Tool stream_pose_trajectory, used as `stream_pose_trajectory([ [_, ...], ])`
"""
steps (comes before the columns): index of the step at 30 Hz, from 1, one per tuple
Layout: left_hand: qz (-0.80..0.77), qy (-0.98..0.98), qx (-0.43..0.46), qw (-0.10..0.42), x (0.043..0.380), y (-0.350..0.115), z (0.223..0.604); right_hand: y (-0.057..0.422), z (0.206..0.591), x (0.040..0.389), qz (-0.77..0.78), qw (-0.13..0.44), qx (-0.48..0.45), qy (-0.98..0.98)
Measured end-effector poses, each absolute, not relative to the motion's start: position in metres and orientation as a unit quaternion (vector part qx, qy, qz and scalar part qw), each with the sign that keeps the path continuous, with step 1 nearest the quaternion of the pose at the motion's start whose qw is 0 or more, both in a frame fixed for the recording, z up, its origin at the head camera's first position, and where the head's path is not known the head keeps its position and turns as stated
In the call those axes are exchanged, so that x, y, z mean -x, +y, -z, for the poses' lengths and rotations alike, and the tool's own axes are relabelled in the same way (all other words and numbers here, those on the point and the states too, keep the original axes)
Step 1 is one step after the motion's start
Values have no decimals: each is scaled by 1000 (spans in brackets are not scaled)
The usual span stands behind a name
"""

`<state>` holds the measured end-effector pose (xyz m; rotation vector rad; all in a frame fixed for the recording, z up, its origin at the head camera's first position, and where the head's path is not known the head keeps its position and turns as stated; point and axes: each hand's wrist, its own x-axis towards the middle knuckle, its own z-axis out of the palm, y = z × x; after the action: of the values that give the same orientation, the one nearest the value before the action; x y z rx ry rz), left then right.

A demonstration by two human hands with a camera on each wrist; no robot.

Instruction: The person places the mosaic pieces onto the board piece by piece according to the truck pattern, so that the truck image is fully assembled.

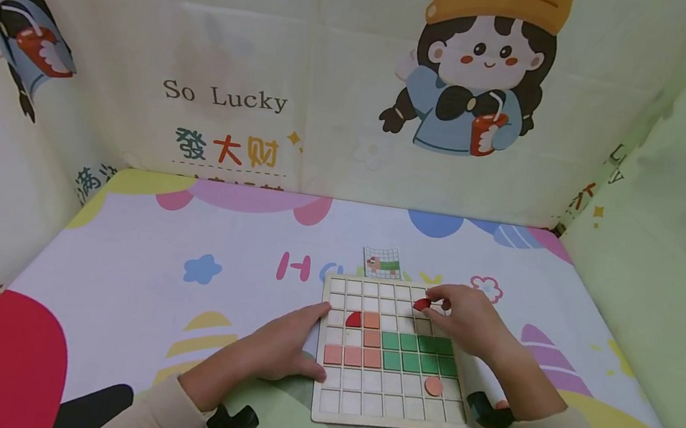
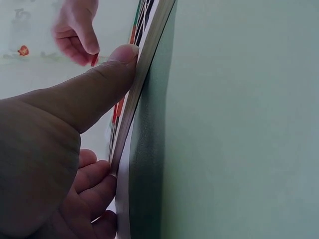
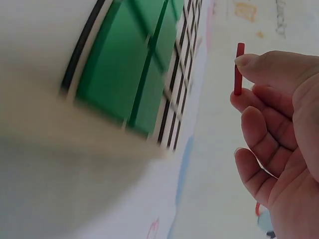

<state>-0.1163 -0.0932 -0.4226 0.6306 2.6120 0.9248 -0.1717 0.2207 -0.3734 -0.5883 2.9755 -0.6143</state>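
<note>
A square wooden grid board (image 1: 394, 422) lies on the table in the head view. Against its left edge rests my left hand (image 1: 277, 344), thumb and forefinger spread apart along the rim. My right hand (image 1: 474, 324) pinches a thin red tile (image 3: 239, 69) between thumb and fingertips, over the board's upper right cells. Within the grid sit a red quarter-round tile (image 1: 353, 319), several salmon squares (image 1: 352, 356) and a block of green tiles (image 1: 409, 362). A round salmon disc (image 1: 434, 386) lies at the lower right of the grid.
Behind the board lies a small card (image 1: 383, 264) printed with a gridded green and pink picture. A salmon piece (image 1: 501, 404) shows beside the right wrist's black strap mount (image 1: 488, 412). Printed cloth walls (image 1: 350, 63) surround the table on three sides.
</note>
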Motion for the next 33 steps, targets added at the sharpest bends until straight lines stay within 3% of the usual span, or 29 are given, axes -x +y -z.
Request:
stream_pose_trajectory([
  [16, -331, 906, -211, 159, 116, -93, 421, 171, 381, 162, 177, 38, 262, 948],
  [33, -336, 904, -211, 161, 117, -94, 422, 134, 385, 152, 182, 69, 263, 945],
])
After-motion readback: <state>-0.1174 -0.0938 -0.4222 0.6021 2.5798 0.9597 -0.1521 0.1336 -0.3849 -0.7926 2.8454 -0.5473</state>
